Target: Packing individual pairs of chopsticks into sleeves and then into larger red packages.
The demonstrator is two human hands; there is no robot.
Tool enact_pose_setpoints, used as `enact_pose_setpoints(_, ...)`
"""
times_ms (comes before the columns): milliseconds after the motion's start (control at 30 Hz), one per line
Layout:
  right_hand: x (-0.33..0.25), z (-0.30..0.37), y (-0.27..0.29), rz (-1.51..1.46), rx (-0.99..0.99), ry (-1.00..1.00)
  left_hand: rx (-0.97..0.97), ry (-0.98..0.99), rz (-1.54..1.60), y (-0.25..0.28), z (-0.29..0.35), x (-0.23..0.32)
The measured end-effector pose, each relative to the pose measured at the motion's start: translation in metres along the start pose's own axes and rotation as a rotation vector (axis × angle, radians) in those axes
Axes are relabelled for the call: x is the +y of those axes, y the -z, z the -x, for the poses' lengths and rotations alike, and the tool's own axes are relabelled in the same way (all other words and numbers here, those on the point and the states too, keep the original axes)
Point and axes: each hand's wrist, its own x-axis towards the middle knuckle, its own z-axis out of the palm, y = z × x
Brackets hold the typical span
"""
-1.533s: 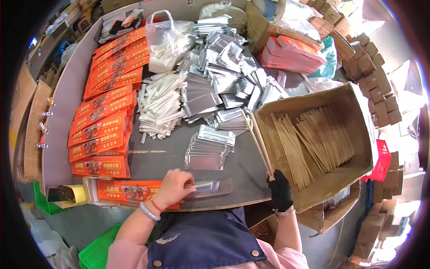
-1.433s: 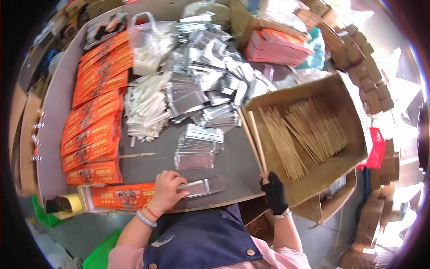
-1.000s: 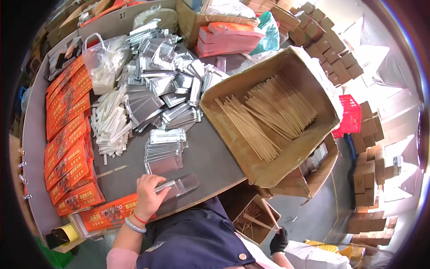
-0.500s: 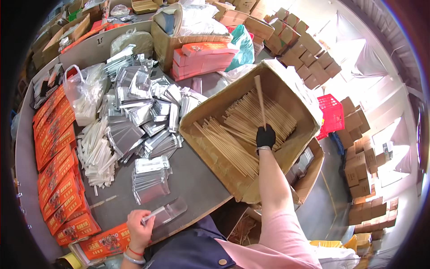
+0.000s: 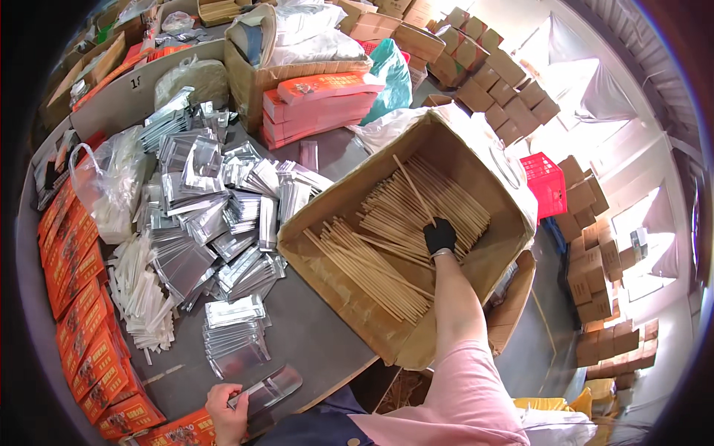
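Note:
My right hand (image 5: pixel 439 236), in a black glove, is closed around a thin wooden stick (image 5: pixel 414 189) inside a large cardboard box (image 5: pixel 338 290). The stick slants up and to the left. Many more wooden sticks (image 5: pixel 364 273) lie below it in rough bundles. At the table's near edge, my bare left hand (image 5: pixel 227 413) pinches a clear plastic sleeve (image 5: pixel 275 388) with a silvery end. Just beyond that hand is a fanned stack of similar sleeves (image 5: pixel 236 334). Orange printed packets (image 5: pixel 190 431) lie beside the left hand.
Silvery sleeves (image 5: pixel 216 193) are heaped mid-table, with white strips (image 5: pixel 141 290) beside them. Orange packets (image 5: pixel 93 334) line the left edge. Pink-sided stacks (image 5: pixel 320 111) stand at the back near an open carton (image 5: pixel 245 74). A red crate (image 5: pixel 543 184) sits beyond the stick box.
The stick in my right hand has tipped further left, and that hand is slightly lower in the box. My left hand still holds the sleeve; the whole view has shifted a little.

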Motion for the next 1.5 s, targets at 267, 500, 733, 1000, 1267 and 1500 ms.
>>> enact_pose_setpoints(267, 0.0, -0.002, 0.006, -0.016, -0.05, 0.085, -0.015, 0.006, -0.022, 0.0, -0.006, 0.002)
enact_pose_setpoints(500, 0.002, -0.015, 0.007, 0.075, -0.123, 0.201, -0.029, -0.02, -0.054, -0.001, -0.003, -0.018)
enact_pose_setpoints(733, -0.009, -0.019, 0.022, 0.16, -0.283, 0.241, -0.034, -0.02, -0.049, -0.001, -0.006, -0.012)
enact_pose_setpoints(1000, -0.012, -0.026, 0.026, 0.231, -0.325, 0.317, -0.031, 0.029, 0.001, -0.002, -0.008, -0.003)
enact_pose_setpoints(1267, -0.013, -0.019, 0.023, 0.371, -0.387, 0.326, -0.038, 0.014, 0.0, -0.005, -0.011, -0.001)
enact_pose_setpoints(1500, -0.034, -0.007, 0.021, 0.516, -0.462, 0.291, -0.034, -0.006, -0.014, -0.003, -0.009, 0.0)
